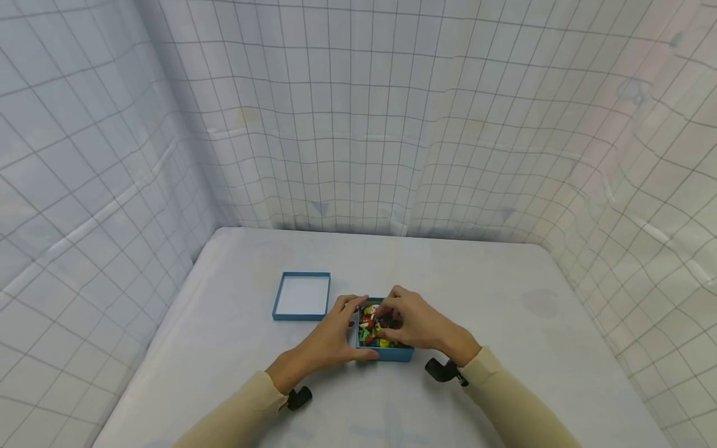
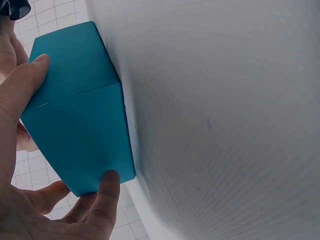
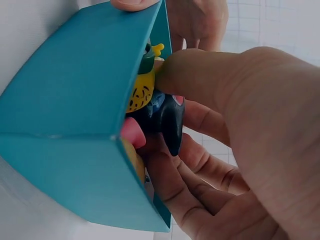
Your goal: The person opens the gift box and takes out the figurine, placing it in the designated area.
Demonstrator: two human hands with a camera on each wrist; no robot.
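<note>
A blue open box [image 1: 394,354] stands on the white table, filled with small colourful toy figures [image 1: 366,322]. My left hand [image 1: 332,339] grips its left side, with the thumb on the near wall and fingertips along the far side. In the left wrist view, two plain blue walls of the box [image 2: 82,135] show between thumb and fingers. Inside the opening, my right hand [image 1: 420,320] holds a dark, pointed toy figure [image 3: 171,122] between thumb and fingers, partly hidden. A yellow toy with dark marks [image 3: 143,92] and a pink piece [image 3: 133,132] lie against it.
A shallow blue-rimmed box lid [image 1: 300,317], white inside, lies to the left behind the left hand. White grid-patterned curtains [image 1: 358,124] hang around the table [image 1: 493,286] at the back and sides. A dark wrist camera [image 1: 442,370] sits under the right wrist.
</note>
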